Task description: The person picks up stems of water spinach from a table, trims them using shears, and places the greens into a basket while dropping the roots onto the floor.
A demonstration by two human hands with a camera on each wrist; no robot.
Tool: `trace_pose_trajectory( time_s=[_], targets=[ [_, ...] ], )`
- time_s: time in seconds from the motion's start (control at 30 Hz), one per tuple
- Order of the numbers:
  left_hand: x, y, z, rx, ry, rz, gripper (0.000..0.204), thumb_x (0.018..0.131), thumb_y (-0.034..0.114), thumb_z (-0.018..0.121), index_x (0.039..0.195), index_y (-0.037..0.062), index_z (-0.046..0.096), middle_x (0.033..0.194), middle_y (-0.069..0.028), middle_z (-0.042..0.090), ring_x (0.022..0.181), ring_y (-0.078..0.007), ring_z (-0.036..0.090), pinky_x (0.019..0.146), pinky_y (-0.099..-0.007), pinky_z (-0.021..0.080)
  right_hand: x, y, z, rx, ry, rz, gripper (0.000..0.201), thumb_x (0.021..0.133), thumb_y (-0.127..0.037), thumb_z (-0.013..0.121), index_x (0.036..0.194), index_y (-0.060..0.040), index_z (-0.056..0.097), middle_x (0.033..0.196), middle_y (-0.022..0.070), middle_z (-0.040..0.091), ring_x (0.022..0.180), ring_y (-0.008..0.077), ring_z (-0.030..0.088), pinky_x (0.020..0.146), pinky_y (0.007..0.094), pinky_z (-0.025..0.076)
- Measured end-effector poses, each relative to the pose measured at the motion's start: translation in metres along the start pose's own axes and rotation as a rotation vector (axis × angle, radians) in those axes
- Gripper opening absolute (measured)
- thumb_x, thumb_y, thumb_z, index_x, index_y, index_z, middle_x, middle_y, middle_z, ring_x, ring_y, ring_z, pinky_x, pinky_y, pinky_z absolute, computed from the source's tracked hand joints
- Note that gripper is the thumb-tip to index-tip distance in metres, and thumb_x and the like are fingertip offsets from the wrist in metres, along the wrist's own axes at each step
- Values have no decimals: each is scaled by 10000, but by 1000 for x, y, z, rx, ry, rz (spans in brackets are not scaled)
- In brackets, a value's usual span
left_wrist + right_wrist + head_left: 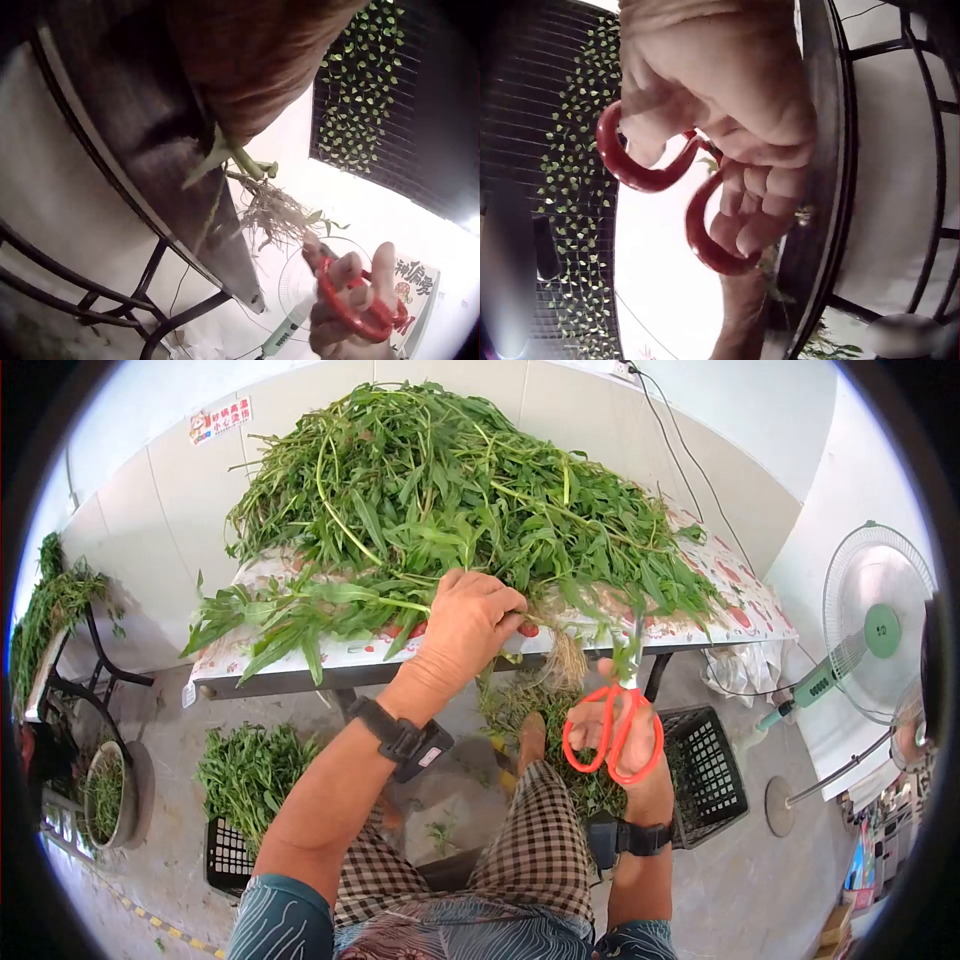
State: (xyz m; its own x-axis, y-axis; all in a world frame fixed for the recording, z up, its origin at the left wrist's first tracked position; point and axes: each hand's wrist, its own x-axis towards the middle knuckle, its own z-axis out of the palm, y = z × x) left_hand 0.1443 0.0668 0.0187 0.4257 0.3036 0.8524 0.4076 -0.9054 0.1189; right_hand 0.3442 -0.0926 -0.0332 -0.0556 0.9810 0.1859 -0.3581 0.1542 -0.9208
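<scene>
My left hand (465, 615) grips the stems of a leafy green plant (300, 615) over the front edge of the table. Its leaves spread to the left, while pale stringy roots (566, 660) hang out on the right of the hand. In the left wrist view, the roots (274, 214) stick out below the hand, close to the scissors. My right hand (638, 750) holds red-handled scissors (659, 740), with fingers and thumb through the loops. The blades point up toward the table, partly covered by leaves. In the right wrist view, both red loops of the scissors (641, 178) show around the fingers.
A large heap of leafy stems (430, 490) covers the patterned tablecloth (745, 605). On the floor stand a black crate (715, 780) at right and a crate of greens (250, 770) at left. A standing fan (870, 630) is at far right, a round basin (108, 795) at far left.
</scene>
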Motion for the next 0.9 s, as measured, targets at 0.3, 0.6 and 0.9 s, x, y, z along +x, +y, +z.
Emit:
trace_pose_trajectory(
  time_s=[0.3,0.6,0.9],
  targets=[
    [0,2,0,-75,-25,-10,119,684,78,651,780,94,583,715,-65,576,738,-273,561,713,-374,440,-11,-23,56,-87,-190,121,739,855,-574,483,1320,-17,345,995,170,604,766,215,607,663,309,474],
    [-2,1,-3,-130,-88,-104,124,690,82,646,787,78,568,700,-90,569,695,-291,561,654,-386,454,4,-12,75,-403,131,175,590,880,-497,520,1146,28,495,740,80,575,576,114,539,516,248,436],
    [0,1,-8,-236,-117,-219,117,707,77,654,792,53,579,732,-87,604,718,-275,583,654,-359,464,6,-10,77,-499,153,176,618,890,-515,489,1123,58,484,667,78,568,507,111,510,470,233,405]
  ],
)
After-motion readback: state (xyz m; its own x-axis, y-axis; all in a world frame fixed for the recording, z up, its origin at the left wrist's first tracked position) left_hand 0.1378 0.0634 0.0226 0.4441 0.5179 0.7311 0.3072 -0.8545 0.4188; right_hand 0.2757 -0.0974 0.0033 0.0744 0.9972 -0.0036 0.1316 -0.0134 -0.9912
